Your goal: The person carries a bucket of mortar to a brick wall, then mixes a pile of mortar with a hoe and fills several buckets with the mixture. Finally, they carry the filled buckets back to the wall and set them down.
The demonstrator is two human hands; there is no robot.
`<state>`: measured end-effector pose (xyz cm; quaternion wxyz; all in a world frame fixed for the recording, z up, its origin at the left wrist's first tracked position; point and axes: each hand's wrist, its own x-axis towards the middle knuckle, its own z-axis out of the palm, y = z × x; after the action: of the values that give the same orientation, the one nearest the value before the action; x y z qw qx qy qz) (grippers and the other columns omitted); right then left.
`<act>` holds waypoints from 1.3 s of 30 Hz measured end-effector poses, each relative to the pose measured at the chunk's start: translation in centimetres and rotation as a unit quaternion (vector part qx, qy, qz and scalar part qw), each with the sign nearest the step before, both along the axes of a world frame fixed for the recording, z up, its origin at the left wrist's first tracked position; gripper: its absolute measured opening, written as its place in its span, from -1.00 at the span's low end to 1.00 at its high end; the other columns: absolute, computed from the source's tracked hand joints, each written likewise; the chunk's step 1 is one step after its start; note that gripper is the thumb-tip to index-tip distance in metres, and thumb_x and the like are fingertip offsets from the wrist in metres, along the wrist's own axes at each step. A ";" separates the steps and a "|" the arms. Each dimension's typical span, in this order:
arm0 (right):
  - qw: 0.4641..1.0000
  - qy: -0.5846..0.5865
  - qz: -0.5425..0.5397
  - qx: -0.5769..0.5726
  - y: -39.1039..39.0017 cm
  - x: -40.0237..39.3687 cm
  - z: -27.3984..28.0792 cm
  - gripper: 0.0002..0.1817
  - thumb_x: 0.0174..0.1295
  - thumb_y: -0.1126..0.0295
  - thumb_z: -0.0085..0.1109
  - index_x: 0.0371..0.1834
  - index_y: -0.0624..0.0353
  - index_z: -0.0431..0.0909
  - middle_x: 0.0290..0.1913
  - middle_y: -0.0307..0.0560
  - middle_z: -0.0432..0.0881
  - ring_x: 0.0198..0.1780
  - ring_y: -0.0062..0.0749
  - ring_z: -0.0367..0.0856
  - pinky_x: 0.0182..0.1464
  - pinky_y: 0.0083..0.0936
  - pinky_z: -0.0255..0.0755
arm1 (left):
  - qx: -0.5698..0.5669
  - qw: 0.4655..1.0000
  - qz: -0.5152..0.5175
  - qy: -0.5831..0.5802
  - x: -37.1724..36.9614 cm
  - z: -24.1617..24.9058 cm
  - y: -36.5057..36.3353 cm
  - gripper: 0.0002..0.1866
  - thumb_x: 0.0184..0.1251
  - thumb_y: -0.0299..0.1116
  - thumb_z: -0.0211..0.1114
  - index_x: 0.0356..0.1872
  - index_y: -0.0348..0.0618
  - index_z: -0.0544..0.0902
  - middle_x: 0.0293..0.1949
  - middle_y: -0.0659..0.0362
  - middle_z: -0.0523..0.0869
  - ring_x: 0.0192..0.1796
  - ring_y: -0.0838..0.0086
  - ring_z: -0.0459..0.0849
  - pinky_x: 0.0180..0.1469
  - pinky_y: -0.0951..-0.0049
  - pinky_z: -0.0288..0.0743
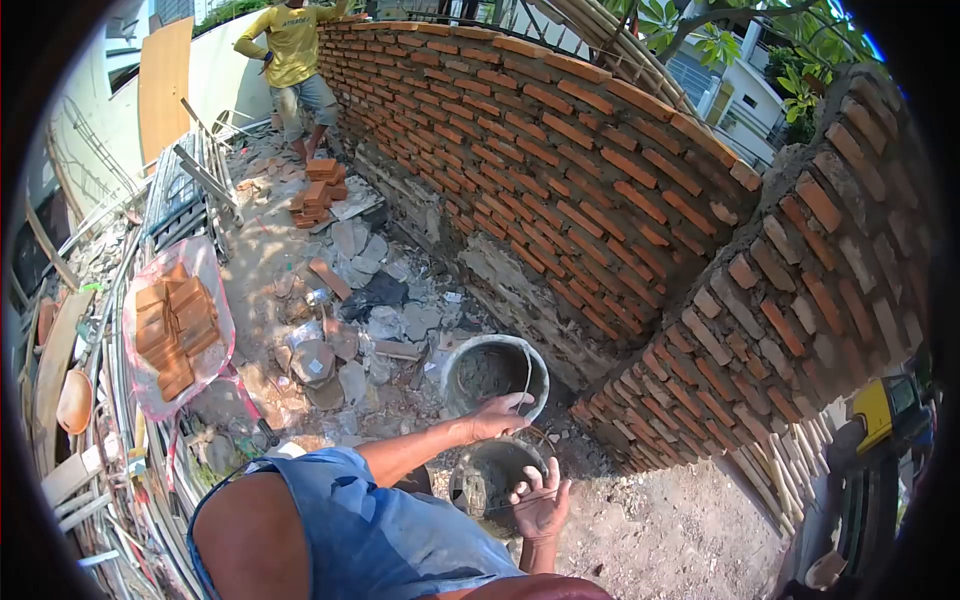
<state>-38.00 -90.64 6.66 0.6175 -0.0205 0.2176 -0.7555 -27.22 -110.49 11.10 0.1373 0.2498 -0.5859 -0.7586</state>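
My left hand point(497, 416) reaches across the near rim of a grey bucket point(455, 352), its fingers at the thin wire handle point(529, 368), which they appear to grip. Dark wet mortar point(485, 372) lies inside that bucket. Closer to me stands a second, darker bucket point(470, 500), partly hidden by my arm and shirt; its contents are hard to make out. Beside its right edge, my right hand point(541, 503) is raised palm up, fingers spread and curled a little, holding nothing.
A brick wall point(560, 150) runs along the right and turns a corner towards me. Bricks point(178, 330) lie on a pink-edged sheet at left, with another brick stack point(318, 190) farther back. A person in yellow point(291, 50) stands by the wall. Rubble point(360, 265) covers the ground.
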 end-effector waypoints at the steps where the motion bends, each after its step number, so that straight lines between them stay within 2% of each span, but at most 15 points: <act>1: 1.000 -0.015 -0.016 0.008 1.0 0.1 0.6 -0.43 0.27 -0.19 -0.18 0.29 -0.23 0.24 0.00 -0.01 0.58 -0.18 -0.10 0.62 -0.15 -0.11 0.49 | -0.052 0.997 -0.052 -0.027 -1.4 0.5 2.3 -0.39 0.20 -0.28 0.18 0.26 -0.24 0.25 -0.51 0.29 0.44 -0.49 0.63 0.40 -0.48 0.57 0.31; 3: 0.999 -0.015 -0.032 -0.007 2.8 0.6 1.4 -0.38 0.24 -0.21 -0.13 0.29 -0.16 0.25 0.24 -0.11 0.39 0.17 -0.14 0.44 0.15 -0.06 0.31 | -0.194 0.976 -0.100 0.010 -5.0 -4.1 7.1 -0.44 0.15 -0.27 0.19 0.20 -0.21 0.34 -0.45 0.19 0.49 -0.36 0.47 0.50 -0.28 0.41 0.42; 7: 0.990 -0.033 -0.133 0.024 7.4 -0.9 -2.1 -0.34 0.23 -0.18 -0.05 0.24 0.04 0.29 0.22 -0.12 0.39 0.24 -0.29 0.33 0.29 -0.27 0.17 | -0.348 0.905 -0.241 -0.035 -8.5 -0.5 14.6 -0.65 0.07 -0.30 0.22 -0.11 -0.25 0.54 -0.22 -0.01 0.49 -0.17 0.21 0.50 -0.11 0.30 0.42; 9: 0.984 -0.024 -0.175 -0.012 9.9 -2.0 -2.2 -0.47 0.26 -0.11 -0.03 0.12 0.03 0.38 0.08 -0.19 0.48 0.14 -0.38 0.39 0.20 -0.36 0.22 | -0.341 0.909 -0.241 0.015 -9.6 -0.7 17.8 -0.71 0.06 -0.29 0.19 -0.24 -0.26 0.54 -0.24 -0.08 0.49 -0.21 0.17 0.50 -0.14 0.25 0.41; 12: 0.961 -0.048 -0.270 0.020 12.2 -2.8 -0.6 -0.50 0.29 -0.05 -0.02 0.08 0.12 0.41 0.04 -0.08 0.53 0.06 -0.30 0.47 0.12 -0.32 0.35 | -0.376 0.873 -0.309 0.027 -10.9 -2.1 21.3 -0.66 0.05 -0.35 0.23 -0.15 -0.30 0.52 -0.21 -0.02 0.47 -0.15 0.19 0.49 -0.09 0.27 0.39; 15: 0.942 0.004 -0.327 0.069 15.8 -4.2 0.7 -0.54 0.30 -0.04 -0.04 -0.14 0.18 0.55 -0.10 0.00 0.60 -0.06 -0.23 0.54 0.08 -0.29 0.40 | -0.322 0.874 -0.361 0.047 -11.4 -0.1 23.8 -0.47 0.07 -0.30 0.22 0.10 -0.30 0.43 -0.12 -0.03 0.51 -0.04 0.22 0.51 0.04 0.27 0.38; 16: 0.936 -0.040 -0.340 0.079 16.9 -4.7 -0.4 -0.53 0.31 -0.05 -0.07 -0.32 0.17 0.57 -0.18 0.01 0.63 -0.14 -0.27 0.56 -0.10 -0.34 0.45 | -0.261 0.874 -0.408 0.035 -11.5 1.7 24.4 -0.39 0.10 -0.28 0.21 0.21 -0.29 0.34 -0.05 -0.03 0.52 0.03 0.23 0.51 0.13 0.26 0.35; 18: 0.927 -0.015 -0.365 0.088 19.3 -6.0 -1.9 -0.50 0.31 -0.08 -0.10 -0.55 0.12 0.46 -0.24 0.00 0.63 -0.40 -0.33 0.53 -0.45 -0.47 0.34 | -0.242 0.852 -0.462 0.043 -10.9 1.1 24.7 -0.37 0.15 -0.27 0.20 0.25 -0.27 0.28 0.02 -0.06 0.52 0.07 0.23 0.50 0.15 0.29 0.34; 20: 0.930 -0.034 -0.360 0.064 20.7 -5.9 -0.2 -0.50 0.33 -0.06 -0.12 -0.66 0.03 0.37 -0.39 -0.12 0.61 -0.33 -0.29 0.52 -0.34 -0.34 0.37 | -0.241 0.838 -0.484 0.075 -10.0 1.2 24.3 -0.38 0.19 -0.26 0.19 0.27 -0.26 0.26 0.06 -0.08 0.51 0.10 0.23 0.50 0.15 0.30 0.36; 23: 0.870 -0.072 -0.439 0.212 23.6 -7.1 -5.5 -0.48 0.32 -0.08 -0.13 -0.73 -0.05 0.21 -0.64 -0.32 0.35 -0.53 -0.49 0.25 -0.42 -0.47 0.09 | -0.188 0.827 -0.528 0.039 -8.6 3.0 21.9 -0.42 0.25 -0.26 0.17 0.25 -0.28 0.27 0.08 -0.07 0.52 0.11 0.25 0.51 0.13 0.30 0.38; 29: 0.780 -0.128 -0.417 0.449 28.0 -7.3 -15.4 -0.49 0.25 -0.20 -0.17 -0.64 -0.06 0.18 -0.73 -0.36 0.20 -0.68 -0.52 0.15 -0.55 -0.47 -0.03 | -0.217 0.886 -0.404 0.070 -4.4 6.9 15.9 -0.49 0.26 -0.32 0.16 0.20 -0.32 0.33 -0.05 -0.01 0.59 0.04 0.33 0.55 0.10 0.33 0.39; 34: 0.804 -0.104 -0.332 0.483 28.6 -8.3 -19.8 -0.44 0.23 -0.28 -0.29 -0.68 -0.07 0.17 -0.75 -0.37 0.20 -0.69 -0.50 0.12 -0.51 -0.46 -0.01 | -0.253 0.943 -0.092 0.194 2.1 17.7 11.4 -0.63 0.27 -0.40 0.19 0.07 -0.32 0.46 -0.28 0.15 0.62 -0.21 0.54 0.58 -0.04 0.46 0.43; 36: 0.819 -0.156 -0.262 0.486 28.7 -8.6 -19.6 -0.42 0.21 -0.31 -0.28 -0.69 -0.07 0.15 -0.76 -0.36 0.17 -0.71 -0.48 0.08 -0.55 -0.45 -0.01 | -0.275 0.919 0.041 0.278 6.0 23.2 11.2 -0.71 0.20 -0.45 0.28 -0.07 -0.30 0.54 -0.46 0.24 0.56 -0.45 0.66 0.50 -0.28 0.52 0.41; 37: 0.818 -0.158 -0.257 0.489 28.4 -8.6 -19.9 -0.42 0.21 -0.31 -0.28 -0.69 -0.07 0.15 -0.76 -0.36 0.17 -0.71 -0.48 0.08 -0.55 -0.45 -0.01 | -0.251 0.892 0.084 0.366 7.7 25.3 11.5 -0.73 0.15 -0.45 0.31 -0.11 -0.26 0.57 -0.53 0.34 0.49 -0.50 0.72 0.38 -0.44 0.64 0.22; 39: 0.815 -0.075 -0.255 0.514 27.5 -8.3 -20.8 -0.41 0.18 -0.33 -0.27 -0.69 -0.07 0.15 -0.78 -0.37 0.14 -0.73 -0.49 0.05 -0.60 -0.48 -0.01 | -0.356 0.723 0.098 0.584 9.3 29.7 11.9 -0.77 0.09 -0.51 0.34 -0.19 -0.21 0.60 -0.67 0.32 0.45 -0.62 0.61 0.38 -0.52 0.58 0.12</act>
<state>-46.27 -63.10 -14.16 0.3377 0.4131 0.5251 -0.6630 -17.88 -98.57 40.84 0.6043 -0.2543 -0.5891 -0.4724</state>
